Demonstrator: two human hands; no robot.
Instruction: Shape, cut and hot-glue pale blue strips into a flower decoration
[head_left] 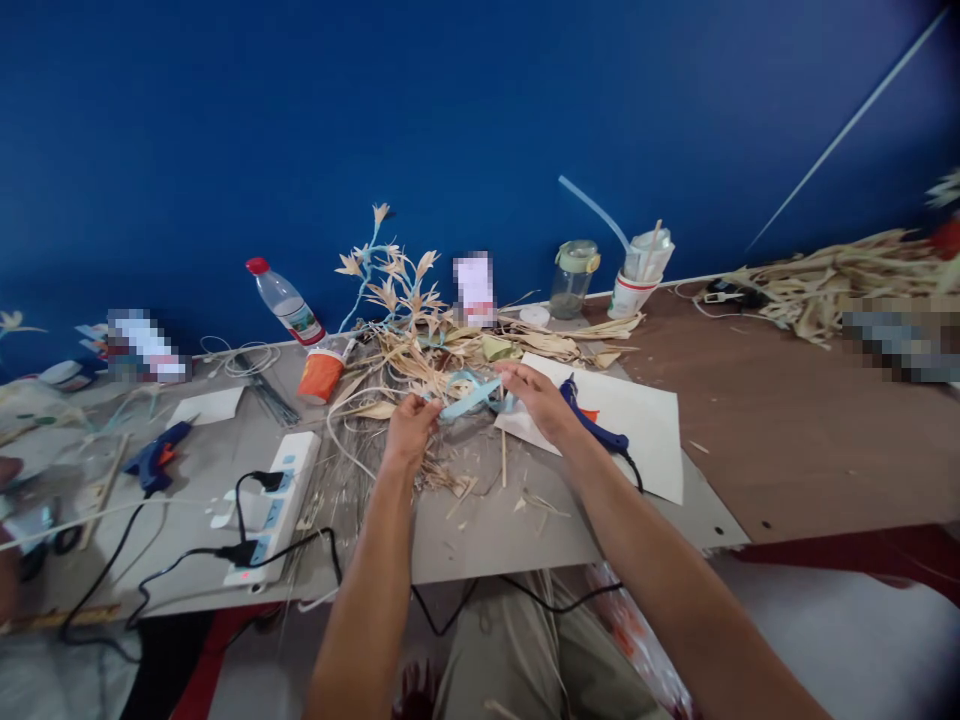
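Observation:
A light blue ribbon-like strip point(471, 398) is drawn out between my two hands above the table. My left hand point(412, 428) pinches its near-left end between thumb and fingers. At the other end, my right hand point(534, 398) closes its fingertips on the strip, with a loose loop of the same blue material beside them. Under and behind the hands lie dry corn husks point(420, 345) and thin wires. A branch with husk flowers point(386, 285) on blue-wrapped stems stands behind them. Just right of my right hand, a blue glue gun point(596, 418) rests on white paper point(656, 440).
Left of my arms are a power strip point(281, 510) with black plugs, another glue gun point(157, 455), an orange cup point(321, 375) and a tilted bottle point(289, 305). A jar point(574, 280) and paper cups point(634, 290) stand by the wall. Part of another person shows at far left.

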